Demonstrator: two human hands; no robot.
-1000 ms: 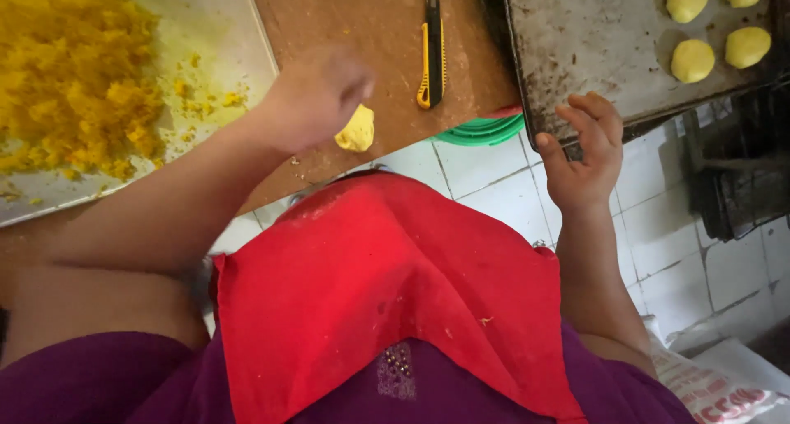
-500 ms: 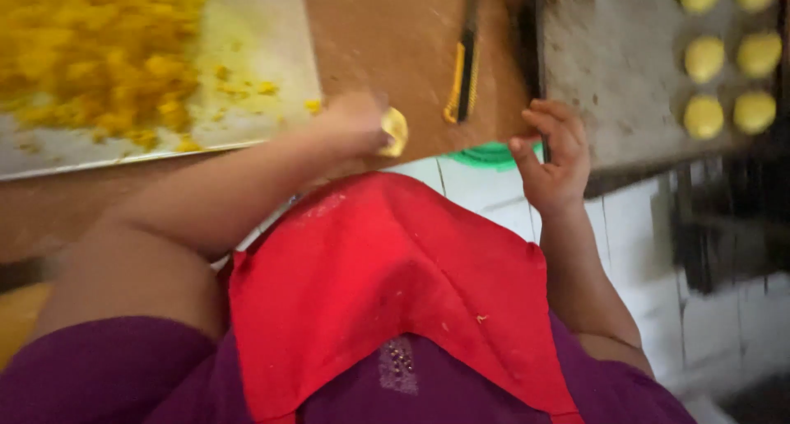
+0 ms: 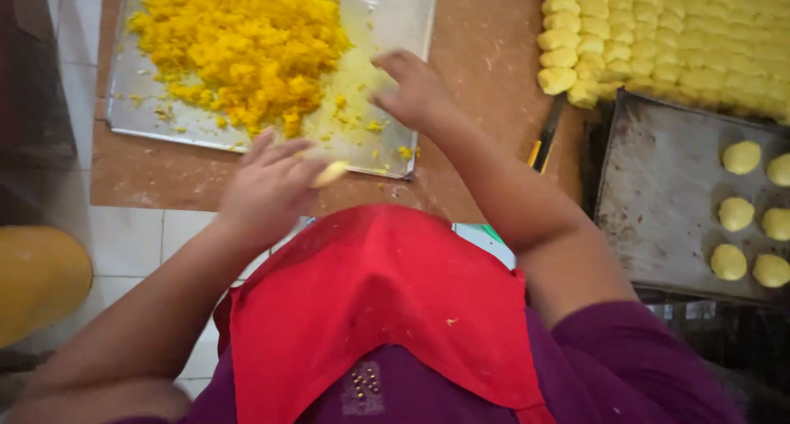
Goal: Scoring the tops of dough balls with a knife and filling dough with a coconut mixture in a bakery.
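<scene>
Left hand: Your left hand (image 3: 267,185) sits left of centre in the frame, just below the near edge of the metal tray (image 3: 395,29). The forearm runs up from the lower left corner, wrist bent slightly inward, back of the hand facing the camera.
Left fingers: They curl loosely around a small pale dough piece (image 3: 332,173), which pokes out at the fingertips on the right side of the hand. The upper fingers are spread a little and lie over the tray's edge.
Right hand: Your right hand (image 3: 411,90) is at upper centre, over the right part of the tray. The forearm comes up from the lower right, crossing the brown board (image 3: 485,53) on a diagonal.
Right fingers: They are bent downward and bunched toward the tray. Motion blur hides whether they pinch anything, so you cannot tell.
Filling: A heap of yellow crumbly filling (image 3: 239,37) fills the upper left of the tray, with loose crumbs scattered toward your right hand.
Right side: A dark baking sheet (image 3: 658,202) at the right edge carries round dough balls (image 3: 736,214). Rows of cut dough pieces (image 3: 658,37) lie in the upper right corner.
Body: A red apron (image 3: 370,309) over a purple top fills the bottom of the frame.
</scene>
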